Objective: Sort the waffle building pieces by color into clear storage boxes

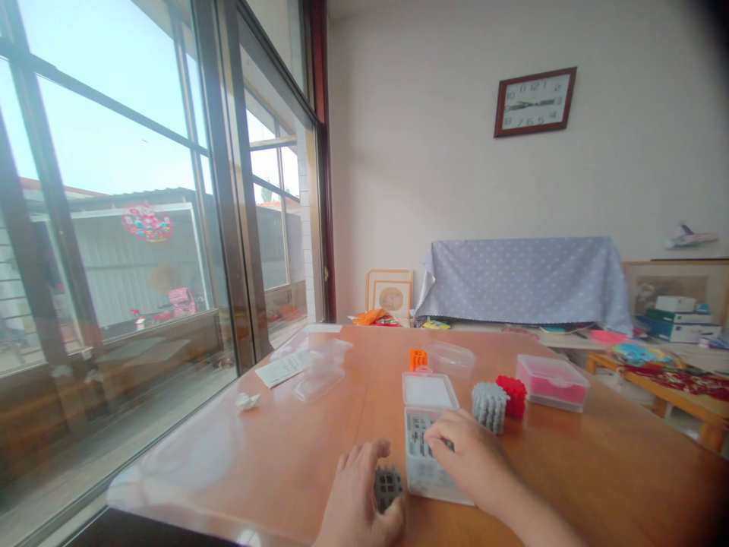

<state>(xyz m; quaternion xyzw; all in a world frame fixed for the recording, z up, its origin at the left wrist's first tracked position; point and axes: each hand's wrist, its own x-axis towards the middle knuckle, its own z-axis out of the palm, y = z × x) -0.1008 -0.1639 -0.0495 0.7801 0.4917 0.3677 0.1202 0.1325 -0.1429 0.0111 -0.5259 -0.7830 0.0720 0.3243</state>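
Near the table's front edge, my left hand [360, 494] curves its thumb and fingers around a dark grey lattice block [388, 486] with a grid of square holes. To its right stands a clear plastic box [438, 486] with its lid [430, 390] folded back and grey lattice pieces [421, 429] inside. My right hand [465, 453] reaches over the box from the right, fingers curled down among the pieces; what it pinches is hidden. Just beyond that hand, a light grey knobbly block [488, 406] stands beside a red one [511, 395].
A closed clear box with pink contents [551, 382] is at the table's right. Farther back are an orange block [418, 359] and a clear lid [449, 358]. On the left lie a printed sheet [283, 368], clear plastic trays [320, 384] and crumpled tissue [247, 401]. Windows [125, 190] border the left.
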